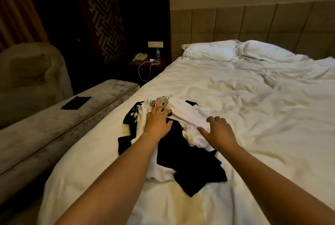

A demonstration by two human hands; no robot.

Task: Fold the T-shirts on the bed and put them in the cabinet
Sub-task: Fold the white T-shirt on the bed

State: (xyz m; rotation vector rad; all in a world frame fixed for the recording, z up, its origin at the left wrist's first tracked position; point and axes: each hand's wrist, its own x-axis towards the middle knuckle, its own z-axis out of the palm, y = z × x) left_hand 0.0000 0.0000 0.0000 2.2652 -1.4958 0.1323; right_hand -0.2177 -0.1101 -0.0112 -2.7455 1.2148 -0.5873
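White bed (235, 116) carries crumpled T-shirts (181, 143), heap running toward pillows (217, 52); phone (76, 103) on bench (54, 125) beside. Left hand (157, 121) and right hand (217, 130) rest spread on heap.

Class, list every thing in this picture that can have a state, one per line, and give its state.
White T-shirt: unfolded, crumpled on top of the pile.
Black T-shirts: unfolded, spread under the white one.
Left hand: fingers spread, resting on the white T-shirt.
Right hand: fingers spread, resting on the white T-shirt.
Bed: duvet rumpled.
Pillows: lying at the headboard.
Charger cable: hanging off the nightstand.
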